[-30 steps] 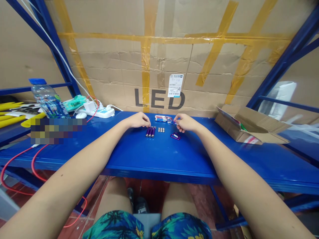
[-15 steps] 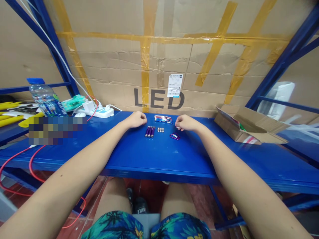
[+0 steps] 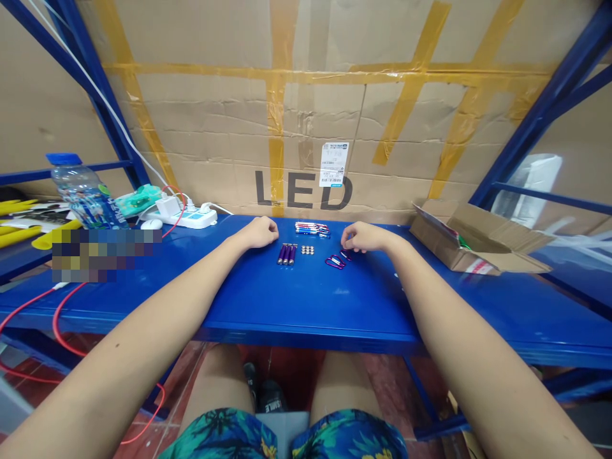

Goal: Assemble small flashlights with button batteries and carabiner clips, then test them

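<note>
My left hand (image 3: 262, 232) rests on the blue table (image 3: 306, 306), its fingers curled together near three purple tubes (image 3: 285, 254); whether anything is inside is hidden. To the right of the tubes lie several small silvery round pieces (image 3: 307, 250) in rows. Behind them is a bundle of blue, red and silver pens (image 3: 312, 229). My right hand (image 3: 357, 238) has its fingertips pinched at a purple carabiner (image 3: 345, 255) on the table. Another purple carabiner (image 3: 335, 261) lies just left of it.
An open cardboard box (image 3: 454, 239) stands at the right. A water bottle (image 3: 86, 191), a white power strip (image 3: 194, 217) and red cables are at the left. Large taped cardboard (image 3: 215, 140) rises behind the table.
My right hand has shifted slightly right, and a second purple carabiner now shows under its fingers. My left hand has kept its place beside the tubes.
</note>
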The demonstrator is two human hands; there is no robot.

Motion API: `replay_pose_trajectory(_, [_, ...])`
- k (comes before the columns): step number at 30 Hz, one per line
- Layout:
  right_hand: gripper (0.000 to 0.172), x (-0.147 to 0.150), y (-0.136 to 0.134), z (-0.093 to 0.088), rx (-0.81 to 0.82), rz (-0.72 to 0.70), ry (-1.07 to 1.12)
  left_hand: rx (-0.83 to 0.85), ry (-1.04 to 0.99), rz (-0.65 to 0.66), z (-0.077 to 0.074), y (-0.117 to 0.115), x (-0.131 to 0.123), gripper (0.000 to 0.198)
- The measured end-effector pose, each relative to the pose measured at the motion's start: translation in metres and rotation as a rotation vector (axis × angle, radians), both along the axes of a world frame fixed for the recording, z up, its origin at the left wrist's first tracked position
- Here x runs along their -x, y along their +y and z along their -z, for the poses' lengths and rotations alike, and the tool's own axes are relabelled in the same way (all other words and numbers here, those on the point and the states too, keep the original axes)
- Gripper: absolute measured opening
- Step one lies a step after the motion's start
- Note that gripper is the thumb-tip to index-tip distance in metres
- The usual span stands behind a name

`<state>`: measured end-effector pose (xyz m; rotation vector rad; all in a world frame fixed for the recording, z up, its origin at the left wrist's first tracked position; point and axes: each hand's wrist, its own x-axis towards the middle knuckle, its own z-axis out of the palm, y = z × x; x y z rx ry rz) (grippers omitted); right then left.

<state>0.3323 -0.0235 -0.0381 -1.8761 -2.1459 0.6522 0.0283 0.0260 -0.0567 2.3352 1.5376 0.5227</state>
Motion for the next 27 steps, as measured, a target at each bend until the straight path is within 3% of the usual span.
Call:
replay_pose_trajectory(6, [0.012,-0.0008,0.0005,0.0019,0.048,-0.128,0.018,0.002,-0.003,0.001,0.0014,0.0001,-0.0006,0.015])
replay_pose_trajectory(27, [0.009,0.0039,-0.0036,0.0,0.052,-0.161,-0.023,0.007,0.016,-0.01,-0.0015,-0.0035,-0.0024,0.015])
